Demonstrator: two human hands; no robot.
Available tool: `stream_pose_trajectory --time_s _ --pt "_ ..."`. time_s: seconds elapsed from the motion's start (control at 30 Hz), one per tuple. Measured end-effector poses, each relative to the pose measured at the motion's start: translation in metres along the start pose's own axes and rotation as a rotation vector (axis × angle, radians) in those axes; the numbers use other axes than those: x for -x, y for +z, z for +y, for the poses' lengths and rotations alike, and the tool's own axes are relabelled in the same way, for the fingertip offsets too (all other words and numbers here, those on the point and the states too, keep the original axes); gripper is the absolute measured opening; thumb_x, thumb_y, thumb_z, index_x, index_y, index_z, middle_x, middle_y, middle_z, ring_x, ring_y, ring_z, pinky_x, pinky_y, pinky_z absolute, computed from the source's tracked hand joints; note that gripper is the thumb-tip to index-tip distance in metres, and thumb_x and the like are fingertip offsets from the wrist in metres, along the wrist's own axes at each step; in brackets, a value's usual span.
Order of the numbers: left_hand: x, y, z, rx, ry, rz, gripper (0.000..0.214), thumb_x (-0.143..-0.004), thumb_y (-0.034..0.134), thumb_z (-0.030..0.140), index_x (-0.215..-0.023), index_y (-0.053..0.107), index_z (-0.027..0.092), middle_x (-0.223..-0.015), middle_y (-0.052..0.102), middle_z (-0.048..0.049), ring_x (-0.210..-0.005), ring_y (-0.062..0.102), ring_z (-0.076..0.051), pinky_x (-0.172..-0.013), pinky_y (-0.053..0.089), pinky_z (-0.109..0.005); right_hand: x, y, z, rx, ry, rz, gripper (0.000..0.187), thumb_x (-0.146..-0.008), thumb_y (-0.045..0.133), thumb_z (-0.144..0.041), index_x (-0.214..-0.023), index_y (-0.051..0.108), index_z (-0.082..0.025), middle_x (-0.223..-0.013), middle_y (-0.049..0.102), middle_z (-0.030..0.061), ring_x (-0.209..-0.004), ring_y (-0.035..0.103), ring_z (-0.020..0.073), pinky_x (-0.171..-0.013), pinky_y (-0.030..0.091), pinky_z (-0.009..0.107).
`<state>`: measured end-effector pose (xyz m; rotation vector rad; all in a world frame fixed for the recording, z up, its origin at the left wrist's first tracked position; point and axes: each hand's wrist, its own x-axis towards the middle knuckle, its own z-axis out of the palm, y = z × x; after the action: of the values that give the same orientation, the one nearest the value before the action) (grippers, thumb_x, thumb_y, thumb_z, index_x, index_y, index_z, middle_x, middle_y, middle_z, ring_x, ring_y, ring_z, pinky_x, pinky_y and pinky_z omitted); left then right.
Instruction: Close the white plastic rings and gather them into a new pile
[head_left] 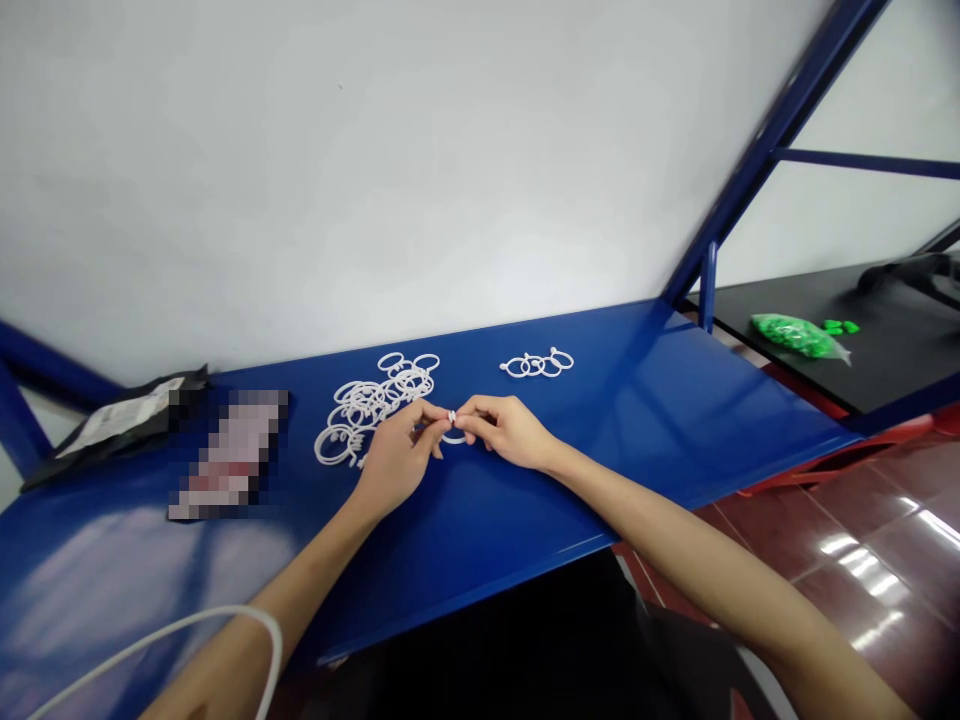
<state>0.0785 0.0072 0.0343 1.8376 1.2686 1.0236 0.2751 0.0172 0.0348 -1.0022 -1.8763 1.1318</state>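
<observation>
Hands [397,450] [514,432] pinching ring [454,440], bag [841,352] (green pieces [795,336] inside)

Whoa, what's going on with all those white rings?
A person is at a blue table, pinching one white ring by its top with the fingertips of both the left hand and the right hand. A jumbled pile of similar rings lies to the left, just beyond the left hand. A smaller group of rings lies overlapping in a row, farther back on the right.
</observation>
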Motion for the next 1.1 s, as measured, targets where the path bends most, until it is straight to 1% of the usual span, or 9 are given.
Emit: stream_pose_trajectory --time_s 0.17,0.33,0.43,0.5,0.7,0.8,0.9,1.0,1.1 --pt "0.007 0.003 0.0 -0.17 0.104 0.05 0.015 -0.092 0.056 0.03 -0.081 0.063 0.022 -0.062 0.063 0.0041 -0.055 0.058 -0.013 -0.06 0.047 -0.027 0.005 -0.002 -0.006 0.16 -0.087 -0.02 0.021 -0.099 0.058 -0.032 -0.089 0.069 -0.018 -0.068 0.064 -0.0041 -0.057 0.053 0.0086 -0.061 0.039 0.02" --pt "-0.002 -0.005 -0.004 -0.35 0.31 0.041 0.016 -0.096 0.053 0.029 -0.09 0.066 0.022 -0.085 0.072 -0.0013 -0.075 0.063 -0.017 -0.072 0.05 -0.03 0.001 -0.002 -0.007 0.276 -0.116 -0.019 0.018 -0.101 0.056 -0.029 -0.093 0.069 -0.02 -0.075 0.071 -0.0023 -0.064 0.062 0.0101 -0.067 0.041 0.021" --pt "-0.015 -0.014 -0.016 -0.592 0.423 0.095 0.024 -0.098 0.051 0.03 -0.114 0.067 0.021 -0.113 0.072 -0.0083 -0.106 0.06 -0.026 -0.095 0.047 -0.041 -0.005 -0.007 -0.005 0.494 -0.089 0.12 0.019 -0.1 0.058 -0.036 -0.094 0.069 -0.021 -0.086 0.074 0.0005 -0.073 0.065 0.0132 -0.068 0.041 0.023" --pt "-0.021 -0.016 -0.025 -0.772 0.409 0.176 0.033 -0.099 0.049 0.029 -0.126 0.064 0.018 -0.127 0.067 -0.0125 -0.117 0.053 -0.032 -0.102 0.043 -0.048 -0.007 -0.019 -0.003 0.687 -0.038 0.247 0.019 -0.1 0.058 -0.037 -0.096 0.07 -0.021 -0.095 0.074 0.0029 -0.08 0.067 0.0161 -0.068 0.041 0.025" --pt "-0.024 -0.015 -0.038 -1.025 0.319 0.22 0.026 -0.098 0.049 0.028 -0.099 0.073 0.016 -0.116 0.07 -0.0139 -0.109 0.053 -0.035 -0.093 0.043 -0.05 -0.003 -0.069 0.008 1.014 0.279 0.524 0.025 -0.1 0.056 -0.034 -0.116 0.069 -0.021 -0.114 0.069 0.0093 -0.092 0.069 0.0242 -0.071 0.048 0.03" --pt "-0.023 -0.016 -0.036 -1.021 0.318 0.204 0.022 -0.097 0.051 0.026 -0.092 0.071 0.018 -0.11 0.071 -0.0126 -0.104 0.054 -0.034 -0.087 0.043 -0.048 -0.002 -0.071 0.011 1.035 0.288 0.523 0.03 -0.1 0.055 -0.037 -0.119 0.069 -0.018 -0.118 0.067 0.0123 -0.093 0.07 0.0265 -0.073 0.051 0.033" --pt "-0.021 -0.017 -0.03 -0.929 0.319 0.214 0.019 -0.097 0.051 0.025 -0.089 0.068 0.019 -0.105 0.071 -0.0116 -0.102 0.054 -0.033 -0.087 0.042 -0.048 -0.004 -0.053 0.01 0.899 0.114 0.42 0.03 -0.101 0.054 -0.035 -0.122 0.067 -0.018 -0.121 0.066 0.0109 -0.086 0.069 0.021 -0.078 0.054 0.033" --pt "-0.016 -0.016 -0.018 -0.644 0.307 0.172 0.017 -0.098 0.049 0.026 -0.092 0.063 0.02 -0.098 0.071 -0.0081 -0.097 0.058 -0.027 -0.087 0.044 -0.044 -0.004 -0.026 0.004 0.658 -0.131 0.23 0.032 -0.101 0.053 -0.03 -0.132 0.059 -0.021 -0.133 0.061 0.0097 -0.082 0.068 0.0156 -0.085 0.056 0.034" --pt "-0.011 -0.01 -0.007 -0.227 0.178 0.016 0.016 -0.1 0.046 0.031 -0.096 0.058 0.022 -0.087 0.067 -0.0024 -0.077 0.06 -0.018 -0.074 0.049 -0.034 -0.002 -0.005 0.0 0.484 -0.303 0.087 0.032 -0.104 0.046 -0.027 -0.135 0.055 -0.023 -0.143 0.055 0.0096 -0.114 0.064 0.0197 -0.097 0.053 0.036"
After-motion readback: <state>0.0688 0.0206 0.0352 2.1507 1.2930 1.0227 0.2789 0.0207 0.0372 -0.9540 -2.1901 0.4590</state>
